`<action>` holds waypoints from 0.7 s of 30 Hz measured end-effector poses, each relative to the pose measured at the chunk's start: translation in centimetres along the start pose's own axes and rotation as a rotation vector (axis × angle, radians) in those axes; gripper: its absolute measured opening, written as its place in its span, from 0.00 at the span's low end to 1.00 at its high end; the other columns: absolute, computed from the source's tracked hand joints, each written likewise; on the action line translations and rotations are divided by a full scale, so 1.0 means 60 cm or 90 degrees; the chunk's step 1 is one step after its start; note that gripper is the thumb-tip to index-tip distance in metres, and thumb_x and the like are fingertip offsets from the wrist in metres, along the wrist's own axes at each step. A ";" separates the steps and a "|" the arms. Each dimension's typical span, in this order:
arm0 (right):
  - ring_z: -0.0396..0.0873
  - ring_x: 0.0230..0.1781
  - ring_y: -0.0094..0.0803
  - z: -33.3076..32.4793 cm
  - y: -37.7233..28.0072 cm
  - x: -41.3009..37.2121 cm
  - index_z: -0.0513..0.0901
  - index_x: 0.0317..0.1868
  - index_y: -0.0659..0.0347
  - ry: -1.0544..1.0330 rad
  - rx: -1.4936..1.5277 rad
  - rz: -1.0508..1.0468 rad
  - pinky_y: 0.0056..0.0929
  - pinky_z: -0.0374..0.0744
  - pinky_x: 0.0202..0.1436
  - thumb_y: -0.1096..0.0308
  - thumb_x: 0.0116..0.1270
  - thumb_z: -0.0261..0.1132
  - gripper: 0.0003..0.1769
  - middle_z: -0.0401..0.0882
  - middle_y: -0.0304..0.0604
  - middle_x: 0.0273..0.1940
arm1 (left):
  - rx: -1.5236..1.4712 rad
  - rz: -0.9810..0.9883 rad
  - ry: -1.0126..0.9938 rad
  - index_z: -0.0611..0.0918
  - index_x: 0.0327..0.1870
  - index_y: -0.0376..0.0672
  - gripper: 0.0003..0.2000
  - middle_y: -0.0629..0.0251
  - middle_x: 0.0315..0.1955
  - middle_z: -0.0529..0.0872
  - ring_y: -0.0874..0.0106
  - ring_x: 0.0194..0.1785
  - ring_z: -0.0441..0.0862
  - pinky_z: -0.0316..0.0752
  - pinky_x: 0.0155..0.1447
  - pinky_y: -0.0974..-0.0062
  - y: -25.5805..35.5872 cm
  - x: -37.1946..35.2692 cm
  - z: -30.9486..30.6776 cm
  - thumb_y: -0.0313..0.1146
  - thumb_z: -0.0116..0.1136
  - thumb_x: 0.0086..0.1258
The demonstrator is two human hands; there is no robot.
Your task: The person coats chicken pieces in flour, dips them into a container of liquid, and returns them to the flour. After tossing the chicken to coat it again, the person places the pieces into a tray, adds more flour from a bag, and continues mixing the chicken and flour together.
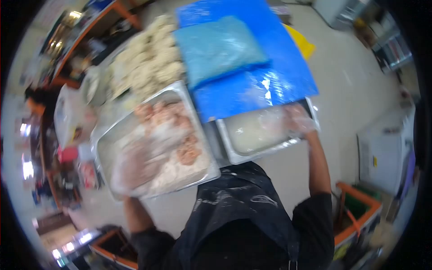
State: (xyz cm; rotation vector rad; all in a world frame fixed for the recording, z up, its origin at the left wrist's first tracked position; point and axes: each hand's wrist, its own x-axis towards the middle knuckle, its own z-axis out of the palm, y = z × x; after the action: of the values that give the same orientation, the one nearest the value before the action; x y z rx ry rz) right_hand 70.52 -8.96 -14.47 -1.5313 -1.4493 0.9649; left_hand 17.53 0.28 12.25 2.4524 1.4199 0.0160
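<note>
My left hand (135, 168), in a clear plastic glove, is down in a large metal tray (204, 148) of floured meat pieces (186, 150); blur hides whether it grips a piece. My right hand (297, 119), also gloved, rests at the far right edge of a smaller metal tray (234, 157) filled with a pale liquid batter (254, 130). Its fingers look spread over the rim, holding nothing that I can make out. Both trays sit side by side in front of my dark apron (238, 207).
A blue cutting board (288, 76) lies behind the batter tray, with a bluish plastic bag (220, 47) on it. A heap of pale breaded pieces (148, 60) lies behind the meat tray. An orange crate (360, 211) stands on the floor at right, shelves at left.
</note>
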 end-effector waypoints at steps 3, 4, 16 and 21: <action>0.78 0.28 0.37 0.005 -0.152 0.029 0.78 0.36 0.67 0.018 -0.469 -0.049 0.34 0.77 0.34 0.68 0.60 0.61 0.10 0.77 0.48 0.28 | -0.017 0.286 0.191 0.74 0.58 0.47 0.25 0.66 0.52 0.78 0.66 0.56 0.75 0.69 0.58 0.64 0.101 0.097 0.095 0.49 0.58 0.63; 0.79 0.28 0.38 0.008 -0.175 0.024 0.78 0.35 0.66 0.025 -0.404 -0.009 0.35 0.76 0.33 0.68 0.60 0.60 0.09 0.77 0.48 0.27 | 0.198 0.343 0.346 0.75 0.56 0.46 0.23 0.67 0.52 0.79 0.68 0.54 0.77 0.70 0.57 0.64 0.155 0.127 0.088 0.47 0.56 0.64; 0.81 0.40 0.43 0.024 -0.154 0.000 0.84 0.37 0.58 -0.094 -0.644 0.148 0.40 0.78 0.46 0.62 0.59 0.57 0.12 0.83 0.49 0.34 | -0.222 0.202 -0.160 0.78 0.51 0.40 0.19 0.53 0.46 0.82 0.59 0.51 0.79 0.73 0.55 0.65 0.282 0.275 0.336 0.44 0.53 0.66; 0.81 0.42 0.45 0.035 -0.144 0.010 0.84 0.36 0.59 -0.143 -0.704 0.162 0.39 0.78 0.49 0.61 0.57 0.58 0.13 0.83 0.50 0.37 | -0.100 0.117 -0.153 0.80 0.48 0.43 0.17 0.57 0.43 0.84 0.63 0.49 0.80 0.74 0.55 0.69 0.298 0.244 0.331 0.43 0.45 0.70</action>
State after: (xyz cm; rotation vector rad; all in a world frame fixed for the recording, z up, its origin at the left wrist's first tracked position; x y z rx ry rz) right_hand 65.28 -8.08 -7.34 -2.4801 -2.1604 0.4400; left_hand 43.33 -0.68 -3.96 2.3544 1.0510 -0.1177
